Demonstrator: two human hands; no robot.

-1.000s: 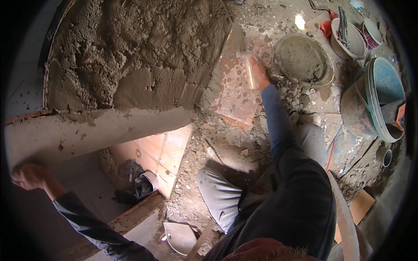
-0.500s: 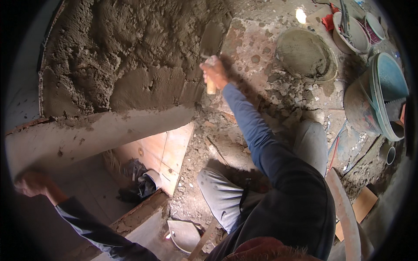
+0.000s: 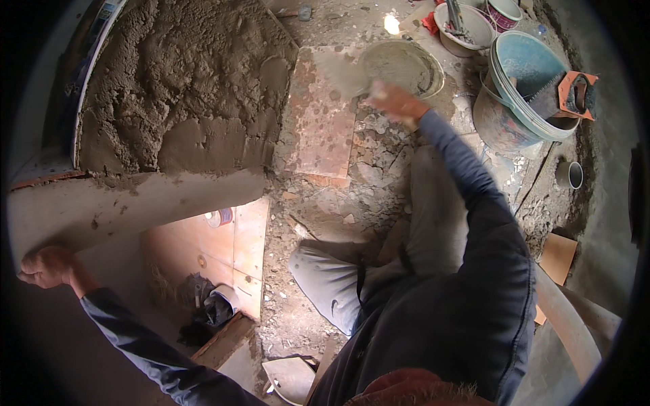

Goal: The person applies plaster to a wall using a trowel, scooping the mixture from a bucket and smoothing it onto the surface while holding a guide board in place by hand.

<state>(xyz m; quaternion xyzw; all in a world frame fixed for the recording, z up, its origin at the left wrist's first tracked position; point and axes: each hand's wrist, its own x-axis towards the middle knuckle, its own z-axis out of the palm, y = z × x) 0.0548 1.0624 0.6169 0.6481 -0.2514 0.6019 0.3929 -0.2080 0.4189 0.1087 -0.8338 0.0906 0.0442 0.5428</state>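
Observation:
My right hand (image 3: 396, 103), smeared by motion, is closed round a trowel (image 3: 342, 76). The blurred blade reaches left from the hand, over the near left rim of a round basin (image 3: 406, 65) of wet grey mortar. At the far left, my left hand (image 3: 47, 266) is curled against the lower edge of a pale ledge (image 3: 139, 205), its fingers partly in shadow. Above that ledge spreads a bed of wet mortar (image 3: 183, 81), rough over most of its surface and smoothed along its near side. Between bed and basin lies a mortar-spotted reddish board (image 3: 321, 125).
Right of my right arm stands a blue-lined bucket (image 3: 521, 88) with an orange-handled saw (image 3: 575, 95) in it. A white bowl (image 3: 467, 30) holding tools is behind. Rubble (image 3: 386, 159) covers the floor near my knees. A recess with a tiled panel (image 3: 247, 237) lies below the ledge.
My right hand has swung right with the trowel, from the mortar bed's edge to the basin. My left hand stays at the ledge. The whole view has shifted, bringing the saw into sight.

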